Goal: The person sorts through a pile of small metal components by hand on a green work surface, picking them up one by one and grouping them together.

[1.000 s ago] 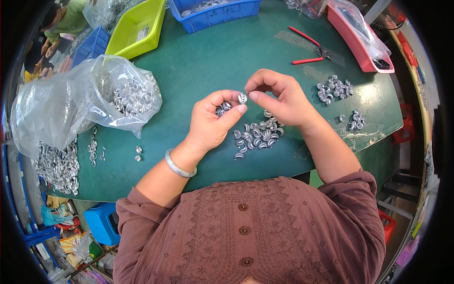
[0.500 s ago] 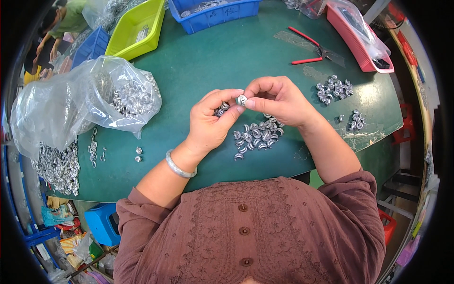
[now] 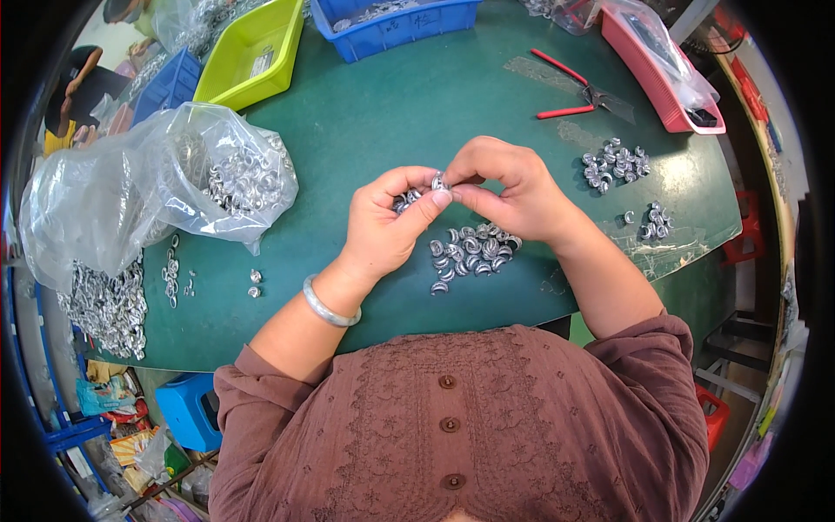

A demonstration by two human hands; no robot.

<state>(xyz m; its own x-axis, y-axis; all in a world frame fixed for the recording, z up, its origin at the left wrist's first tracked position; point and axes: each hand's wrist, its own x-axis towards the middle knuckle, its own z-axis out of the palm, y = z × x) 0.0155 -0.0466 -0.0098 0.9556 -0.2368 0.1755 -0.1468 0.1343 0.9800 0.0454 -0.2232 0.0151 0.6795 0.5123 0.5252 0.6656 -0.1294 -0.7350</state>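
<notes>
Between the thumb and forefinger of my left hand [image 3: 383, 217] is a small silvery curved metal piece [image 3: 439, 183]. More silvery metal pieces [image 3: 404, 201] are tucked in the curled fingers of that hand. My right hand [image 3: 509, 187] meets it from the right, its thumb and forefinger closed at the edge of the same piece; whether they grip another small part is hidden. Just below the hands, a pile of crescent-shaped silvery pieces [image 3: 474, 250] lies on the green tabletop [image 3: 365, 113].
To the left is a clear plastic bag [image 3: 235, 174] of metal parts, beside a heap of chain-like parts [image 3: 104, 309]. Red-handled pliers [image 3: 574, 91] lie far right, near small piles [image 3: 615, 165] and a pink basket [image 3: 661, 70]. Green [image 3: 252, 56] and blue trays [image 3: 396, 30] stand behind.
My fingertips have turned the small piece, and my right forefinger has bent and drawn in over it. In the background, a person at upper left has shifted.
</notes>
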